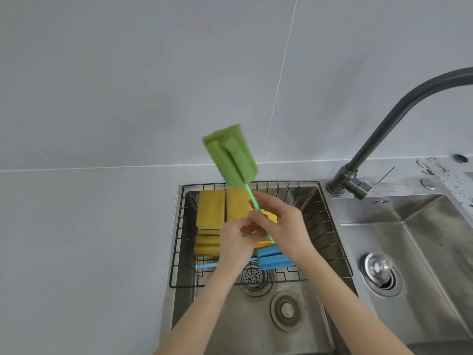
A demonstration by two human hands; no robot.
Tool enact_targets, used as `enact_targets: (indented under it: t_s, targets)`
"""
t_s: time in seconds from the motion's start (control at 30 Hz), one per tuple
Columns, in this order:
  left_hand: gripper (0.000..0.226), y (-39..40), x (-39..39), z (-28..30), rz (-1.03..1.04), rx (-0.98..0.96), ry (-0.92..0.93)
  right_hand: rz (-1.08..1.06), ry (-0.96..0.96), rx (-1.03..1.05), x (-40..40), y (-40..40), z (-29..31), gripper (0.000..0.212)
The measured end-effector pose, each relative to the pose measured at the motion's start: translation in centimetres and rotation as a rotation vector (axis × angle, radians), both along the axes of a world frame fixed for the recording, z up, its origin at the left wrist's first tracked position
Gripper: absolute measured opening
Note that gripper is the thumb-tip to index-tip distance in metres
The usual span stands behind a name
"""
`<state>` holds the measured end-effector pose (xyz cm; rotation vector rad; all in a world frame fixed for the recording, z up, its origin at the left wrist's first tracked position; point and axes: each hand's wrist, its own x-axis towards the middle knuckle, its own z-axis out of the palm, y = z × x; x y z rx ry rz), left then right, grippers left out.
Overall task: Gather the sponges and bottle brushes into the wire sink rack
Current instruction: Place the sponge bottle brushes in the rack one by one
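A green bottle brush (230, 156) with a foam head is held tilted above the wire sink rack (330, 226), head up and to the left. Both hands are on its thin green handle: my right hand (284, 226) grips the middle, and my left hand (236, 239) pinches it just below. Inside the rack lie several yellow sponges (211, 213) at the left. A blue bottle brush (273, 260) lies near the front, its handle pointing left. An orange piece shows under my hands, mostly hidden.
The rack sits across the left sink basin (256, 324), above its drain (253, 276). A dark faucet (384, 129) arches at the right over a second basin (414, 252). Grey counter (84, 239) and a tiled wall surround the sink.
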<state>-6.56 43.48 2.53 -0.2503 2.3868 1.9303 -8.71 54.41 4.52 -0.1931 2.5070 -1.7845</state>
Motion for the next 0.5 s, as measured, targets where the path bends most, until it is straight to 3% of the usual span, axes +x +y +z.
enact_targets:
  t_s: [0.17,0.27,0.4,0.47,0.5]
  targets:
    - [0.017,1.2,0.8,0.9,-0.033,0.148,-0.109,-0.056,0.191,0.211,0.7,-0.2,-1.5,0.026]
    - [0.017,-0.4,2.3,1.6,-0.239,-0.190,0.054,-0.007,0.248,0.312,0.3,1.3,-2.2,0.026]
    - [0.038,-5.3,2.9,1.3,-0.212,-0.798,0.505,0.110,0.246,0.506,0.1,3.4,-4.3,0.028]
    - [0.050,-7.6,2.1,0.0,-0.280,-1.047,0.472,0.158,0.196,0.570,0.3,3.6,-5.4,0.027]
    - [0.053,-8.4,1.8,-0.6,-0.349,-1.077,0.376,0.192,0.182,0.598,0.4,3.5,-5.8,0.027]
